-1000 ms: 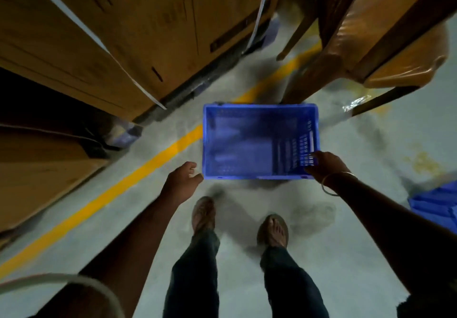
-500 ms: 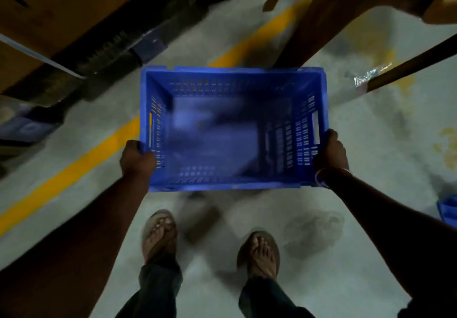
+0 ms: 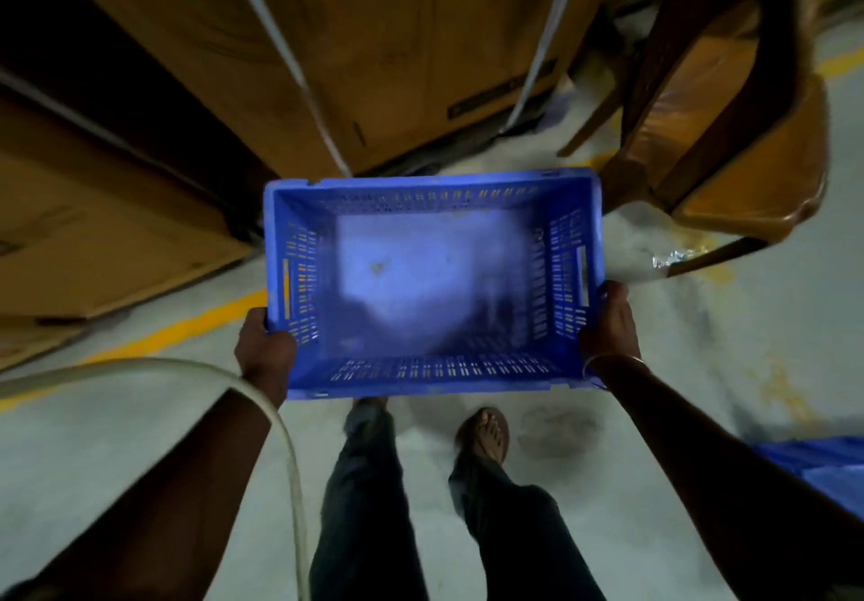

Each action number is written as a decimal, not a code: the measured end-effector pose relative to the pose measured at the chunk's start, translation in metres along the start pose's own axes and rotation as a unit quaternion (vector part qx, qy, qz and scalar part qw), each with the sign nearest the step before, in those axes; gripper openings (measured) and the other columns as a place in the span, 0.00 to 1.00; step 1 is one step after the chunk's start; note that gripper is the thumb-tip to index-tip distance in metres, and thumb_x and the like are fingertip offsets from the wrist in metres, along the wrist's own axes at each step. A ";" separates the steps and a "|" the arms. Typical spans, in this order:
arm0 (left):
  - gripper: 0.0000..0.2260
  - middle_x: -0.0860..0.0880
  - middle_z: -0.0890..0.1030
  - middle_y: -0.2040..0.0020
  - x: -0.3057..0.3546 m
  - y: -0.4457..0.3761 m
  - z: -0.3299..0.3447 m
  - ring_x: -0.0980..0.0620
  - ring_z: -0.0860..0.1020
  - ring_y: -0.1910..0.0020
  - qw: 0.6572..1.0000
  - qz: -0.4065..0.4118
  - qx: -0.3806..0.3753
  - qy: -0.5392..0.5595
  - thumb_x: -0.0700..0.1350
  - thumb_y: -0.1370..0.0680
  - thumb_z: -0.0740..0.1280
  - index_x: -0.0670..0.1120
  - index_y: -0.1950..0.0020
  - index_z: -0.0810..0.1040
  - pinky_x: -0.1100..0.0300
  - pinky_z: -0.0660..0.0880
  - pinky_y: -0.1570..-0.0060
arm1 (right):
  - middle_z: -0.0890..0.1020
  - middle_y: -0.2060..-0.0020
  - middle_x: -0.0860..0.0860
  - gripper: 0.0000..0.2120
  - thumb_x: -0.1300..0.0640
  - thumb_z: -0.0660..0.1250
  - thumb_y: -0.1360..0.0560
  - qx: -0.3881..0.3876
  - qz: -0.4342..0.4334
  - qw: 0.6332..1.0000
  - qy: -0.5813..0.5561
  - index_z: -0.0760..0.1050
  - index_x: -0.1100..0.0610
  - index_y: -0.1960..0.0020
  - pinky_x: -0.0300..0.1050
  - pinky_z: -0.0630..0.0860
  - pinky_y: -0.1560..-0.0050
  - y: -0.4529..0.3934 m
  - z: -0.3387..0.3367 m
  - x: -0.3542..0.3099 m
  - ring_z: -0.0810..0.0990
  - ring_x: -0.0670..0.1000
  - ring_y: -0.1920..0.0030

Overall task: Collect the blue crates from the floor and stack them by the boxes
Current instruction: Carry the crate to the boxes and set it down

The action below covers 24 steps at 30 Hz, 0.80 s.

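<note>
Two hands carry one blue slatted plastic crate (image 3: 432,282) above the grey concrete floor (image 3: 701,320): left hand (image 3: 264,350) and right hand (image 3: 610,327) each grip a short side. Beyond stand several tall brown cardboard boxes (image 3: 397,48). Compared with half a second ago, the boxes loom closer.
</note>
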<state>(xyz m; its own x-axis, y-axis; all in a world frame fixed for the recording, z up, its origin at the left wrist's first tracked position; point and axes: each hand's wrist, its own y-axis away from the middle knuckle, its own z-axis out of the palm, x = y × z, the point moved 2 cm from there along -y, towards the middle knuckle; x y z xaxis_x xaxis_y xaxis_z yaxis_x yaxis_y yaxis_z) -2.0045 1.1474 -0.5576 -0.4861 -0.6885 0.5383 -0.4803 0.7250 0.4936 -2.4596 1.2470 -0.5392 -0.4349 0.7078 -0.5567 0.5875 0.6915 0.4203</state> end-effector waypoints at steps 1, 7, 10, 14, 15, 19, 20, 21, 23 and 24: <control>0.15 0.44 0.78 0.60 -0.002 0.019 -0.038 0.36 0.80 0.55 1.000 -0.007 0.009 0.001 0.43 0.39 0.63 0.49 0.53 0.75 0.44 0.76 0.58 | 0.75 0.48 0.62 0.20 0.67 0.67 0.32 -0.011 -0.022 1.000 0.001 0.64 0.58 0.44 0.49 0.69 0.53 0.024 -0.018 -0.024 0.75 0.63 0.49; 0.16 0.41 0.81 0.57 -0.030 0.111 -0.214 0.36 0.81 0.54 0.995 -0.030 0.077 0.053 0.43 0.39 0.64 0.49 0.52 0.76 0.43 0.78 0.54 | 0.76 0.48 0.66 0.26 0.72 0.65 0.34 -0.063 -0.133 0.989 0.031 0.66 0.63 0.37 0.47 0.66 0.57 0.135 -0.081 -0.140 0.77 0.66 0.50; 0.14 0.40 0.82 0.56 -0.052 0.144 -0.275 0.35 0.81 0.53 0.989 -0.028 0.113 0.087 0.42 0.37 0.65 0.50 0.52 0.77 0.43 0.78 0.53 | 0.76 0.54 0.64 0.26 0.69 0.64 0.35 -0.082 -0.168 0.982 0.035 0.68 0.64 0.37 0.48 0.67 0.58 0.173 -0.087 -0.180 0.77 0.67 0.53; 0.20 0.43 0.83 0.55 -0.073 0.190 -0.354 0.43 0.80 0.56 0.973 -0.023 0.151 0.172 0.43 0.40 0.65 0.47 0.49 0.81 0.51 0.75 0.54 | 0.77 0.57 0.58 0.28 0.67 0.65 0.34 -0.115 -0.221 0.968 0.028 0.68 0.53 0.36 0.47 0.68 0.58 0.226 -0.071 -0.238 0.79 0.62 0.55; 0.21 0.44 0.83 0.56 -0.081 0.193 -0.376 0.44 0.79 0.56 0.969 -0.021 0.159 0.189 0.44 0.41 0.64 0.47 0.48 0.81 0.53 0.74 0.55 | 0.78 0.54 0.59 0.29 0.68 0.66 0.33 -0.126 -0.239 0.962 0.022 0.68 0.55 0.34 0.47 0.69 0.55 0.242 -0.066 -0.260 0.79 0.62 0.52; 0.21 0.45 0.82 0.57 -0.132 0.203 -0.460 0.44 0.79 0.57 0.956 -0.053 0.188 0.220 0.44 0.42 0.63 0.46 0.51 0.81 0.52 0.74 0.57 | 0.79 0.41 0.59 0.34 0.65 0.65 0.35 -0.158 -0.303 0.940 0.007 0.68 0.56 0.28 0.51 0.72 0.43 0.308 -0.028 -0.331 0.78 0.61 0.41; 0.20 0.45 0.82 0.58 -0.148 0.206 -0.480 0.43 0.79 0.57 0.951 -0.063 0.201 0.226 0.44 0.42 0.63 0.46 0.52 0.80 0.51 0.74 0.56 | 0.79 0.40 0.61 0.34 0.67 0.64 0.33 -0.167 -0.307 0.937 0.004 0.68 0.55 0.28 0.52 0.72 0.42 0.327 -0.014 -0.345 0.78 0.62 0.40; 0.19 0.45 0.82 0.59 -0.165 0.210 -0.501 0.43 0.78 0.58 0.945 -0.071 0.217 0.233 0.44 0.43 0.63 0.46 0.54 0.80 0.49 0.75 0.55 | 0.78 0.39 0.62 0.33 0.70 0.64 0.31 -0.171 -0.318 0.932 0.009 0.68 0.56 0.27 0.51 0.72 0.42 0.347 0.001 -0.361 0.77 0.63 0.40; 0.17 0.46 0.81 0.60 -0.198 0.216 -0.542 0.44 0.78 0.59 0.933 -0.083 0.246 0.249 0.44 0.42 0.63 0.45 0.55 0.79 0.49 0.76 0.56 | 0.79 0.40 0.63 0.32 0.69 0.64 0.31 -0.194 -0.338 0.921 0.006 0.68 0.55 0.28 0.52 0.73 0.44 0.384 0.033 -0.393 0.78 0.64 0.41; 0.17 0.46 0.81 0.60 -0.214 0.219 -0.562 0.43 0.78 0.59 0.928 -0.089 0.260 0.251 0.44 0.42 0.63 0.46 0.55 0.79 0.50 0.75 0.57 | 0.80 0.42 0.62 0.31 0.68 0.63 0.31 -0.205 -0.345 0.916 0.001 0.69 0.53 0.29 0.53 0.73 0.45 0.401 0.051 -0.407 0.78 0.64 0.42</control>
<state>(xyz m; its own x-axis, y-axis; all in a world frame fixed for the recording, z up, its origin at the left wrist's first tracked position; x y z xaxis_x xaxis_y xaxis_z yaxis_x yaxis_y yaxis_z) -1.5957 1.4639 -0.1803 -0.0263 -0.6061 0.7949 -0.8711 0.4040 0.2792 -2.0126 1.2285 -0.1805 -0.6069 0.0817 -0.7905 -0.1330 0.9702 0.2024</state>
